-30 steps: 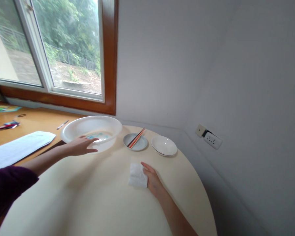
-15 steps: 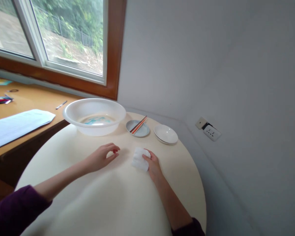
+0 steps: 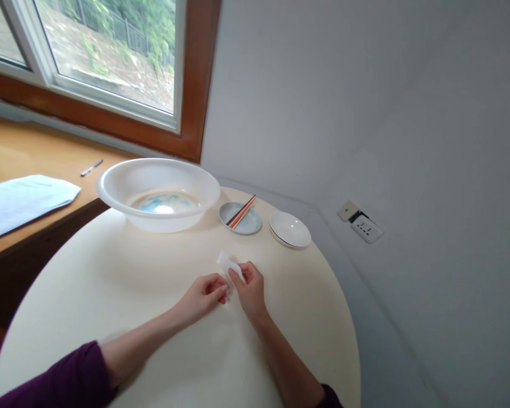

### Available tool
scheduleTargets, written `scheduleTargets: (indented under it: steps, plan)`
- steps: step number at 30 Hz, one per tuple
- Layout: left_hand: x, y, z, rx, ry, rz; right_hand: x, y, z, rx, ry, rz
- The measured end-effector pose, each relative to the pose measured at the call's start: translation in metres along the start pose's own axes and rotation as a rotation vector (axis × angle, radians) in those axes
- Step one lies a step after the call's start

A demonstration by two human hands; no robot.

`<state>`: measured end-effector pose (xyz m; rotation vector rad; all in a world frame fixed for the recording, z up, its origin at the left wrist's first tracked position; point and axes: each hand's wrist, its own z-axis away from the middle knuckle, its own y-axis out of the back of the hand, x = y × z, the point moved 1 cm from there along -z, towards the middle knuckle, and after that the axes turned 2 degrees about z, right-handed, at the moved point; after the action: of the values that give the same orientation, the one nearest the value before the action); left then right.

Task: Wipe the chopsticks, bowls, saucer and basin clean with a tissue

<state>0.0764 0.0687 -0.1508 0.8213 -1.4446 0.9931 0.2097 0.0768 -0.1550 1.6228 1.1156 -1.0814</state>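
My right hand pinches a small white folded tissue between thumb and fingers. The tissue sticks out toward the upper left, seen nearly edge-on, above the round cream table. Just left of it and slightly lower is my left hand, its fingers curled and the thumb pressed against them. Whether anything is between those fingertips I cannot make out. Beyond both hands stands a translucent plastic basin, with blue marks showing on its bottom.
Chopsticks lie across a grey-blue plate right of the basin. White stacked bowls sit near the table's right edge. At left, a wooden desk carries a white sheet and a pen. A wall socket is at right.
My left hand has moved right and nearer, and its fingers have closed. My right hand has turned the tissue from facing me flat to nearly edge-on. The view has shifted slightly.
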Motion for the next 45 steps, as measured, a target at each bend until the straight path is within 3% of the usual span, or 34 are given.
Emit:
scheduleTargets:
  steps: [3, 12, 16, 25, 36, 40, 45]
  plan:
    - [-0.005, 0.008, -0.005, 0.038, 0.011, 0.133, -0.002, -0.007, 0.01, -0.093, 0.1, 0.075]
    - [-0.004, 0.009, -0.003, 0.083, 0.055, 0.263, -0.006, 0.0, 0.019, -0.258, 0.145, 0.035]
    - [-0.003, 0.011, -0.003, 0.124, 0.087, 0.309, -0.009, 0.0, 0.02, -0.295, 0.226, 0.039]
    - [0.0, 0.011, -0.002, 0.157, 0.143, 0.563, -0.007, 0.0, 0.028, -0.301, 0.502, 0.323]
    - [0.003, 0.012, -0.002, 0.203, 0.187, 0.614, -0.006, -0.003, 0.03, -0.33, 0.34, 0.261]
    - [0.002, 0.015, -0.002, 0.303, 0.2, 0.623, 0.0, -0.006, 0.03, -0.355, 0.223, 0.19]
    - [0.001, 0.019, -0.004, 0.371, 0.19, 0.618, 0.003, -0.006, 0.029, -0.345, 0.191, 0.082]
